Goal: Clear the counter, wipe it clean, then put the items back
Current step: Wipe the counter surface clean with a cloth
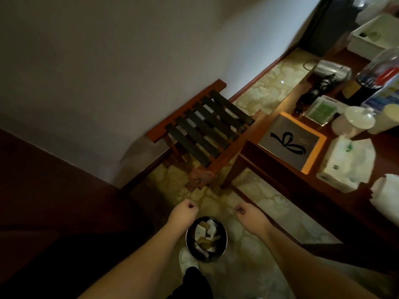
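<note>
Well, both hands, left hand (pixel 186 209) and right hand (pixel 246 210), hang clenched and empty over the floor. The bench (pixel 280 169) sits crowded to the right. Careful: the bottle (pixel 380 72) may topple among packed items, or a foot may kick the bin (pixel 206 238).

Glossy wood counter (pixel 287 167); shiny metal bin (pixel 206 239), paper scraps inside.

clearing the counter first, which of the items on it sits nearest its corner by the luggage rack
The grey box with the black ribbon design and orange edge; the tissue pack and other items sit farther along.
</note>
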The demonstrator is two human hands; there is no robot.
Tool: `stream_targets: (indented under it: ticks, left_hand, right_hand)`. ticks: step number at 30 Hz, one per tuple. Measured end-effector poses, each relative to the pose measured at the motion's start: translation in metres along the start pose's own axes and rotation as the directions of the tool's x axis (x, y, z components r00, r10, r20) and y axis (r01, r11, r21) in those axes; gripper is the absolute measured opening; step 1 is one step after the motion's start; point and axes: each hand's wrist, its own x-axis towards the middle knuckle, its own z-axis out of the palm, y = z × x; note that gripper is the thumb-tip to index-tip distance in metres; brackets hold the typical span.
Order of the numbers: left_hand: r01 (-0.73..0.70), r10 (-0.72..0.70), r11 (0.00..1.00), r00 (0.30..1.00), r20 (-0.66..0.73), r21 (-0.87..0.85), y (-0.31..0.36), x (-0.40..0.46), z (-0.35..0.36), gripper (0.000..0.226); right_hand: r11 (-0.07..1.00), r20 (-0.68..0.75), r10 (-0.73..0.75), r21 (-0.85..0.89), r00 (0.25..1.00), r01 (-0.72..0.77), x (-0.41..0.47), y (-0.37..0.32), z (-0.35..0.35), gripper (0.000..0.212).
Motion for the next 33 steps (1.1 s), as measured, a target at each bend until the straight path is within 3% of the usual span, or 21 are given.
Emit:
stream_targets:
  ticks: [9, 14, 18, 21, 25, 29, 31, 33]
  left_hand:
    - [-0.021, 0.001, 0.995, 0.98, 0.198, 0.101, 0.025, 0.129, 0.008, 0.046]
    - [-0.035, 0.015, 0.995, 0.977, 0.214, 0.093, 0.023, 0.176, 0.021, 0.055]
    - [0.001, -0.027, 0.996, 0.957, 0.288, 0.092, 0.014, 0.197, 0.03, 0.055]
    - [0.056, -0.038, 0.997, 0.956, 0.293, -0.055, 0.011, 0.193, 0.028, 0.052]
    - [0.231, -0.127, 0.913, 0.944, 0.303, -0.336, 0.005, 0.178, 0.018, 0.044]
    - [0.238, -0.13, 0.851, 0.959, 0.251, -0.469, -0.011, 0.152, 0.009, 0.031]
    - [0.236, -0.149, 0.827, 0.967, 0.207, -0.51, -0.016, 0.134, 0.006, 0.022]
    - [0.251, -0.18, 0.807, 0.967, 0.182, -0.535, -0.016, 0.111, 0.001, 0.033]
  right_hand:
    - [0.993, -0.038, 0.08, 0.087, 0.996, -0.077, 0.14, -0.041, 0.013, 0.037]
    - [0.971, -0.068, 0.118, 0.217, 0.991, -0.101, 0.203, -0.053, 0.03, 0.053]
    - [0.97, -0.083, 0.085, 0.237, 0.993, -0.064, 0.231, -0.054, 0.047, 0.053]
    - [0.968, -0.072, 0.122, 0.228, 0.99, -0.103, 0.234, -0.055, 0.057, 0.044]
    - [0.96, 0.012, 0.159, 0.232, 0.987, -0.157, 0.218, -0.06, 0.066, 0.042]
    - [0.925, 0.103, 0.174, 0.323, 0.979, -0.198, 0.192, -0.069, 0.065, 0.036]
    - [0.927, 0.077, 0.128, 0.346, 0.989, -0.147, 0.169, -0.076, 0.058, 0.036]
    - [0.934, 0.04, 0.045, 0.352, 0.998, -0.056, 0.139, -0.086, 0.047, 0.024]
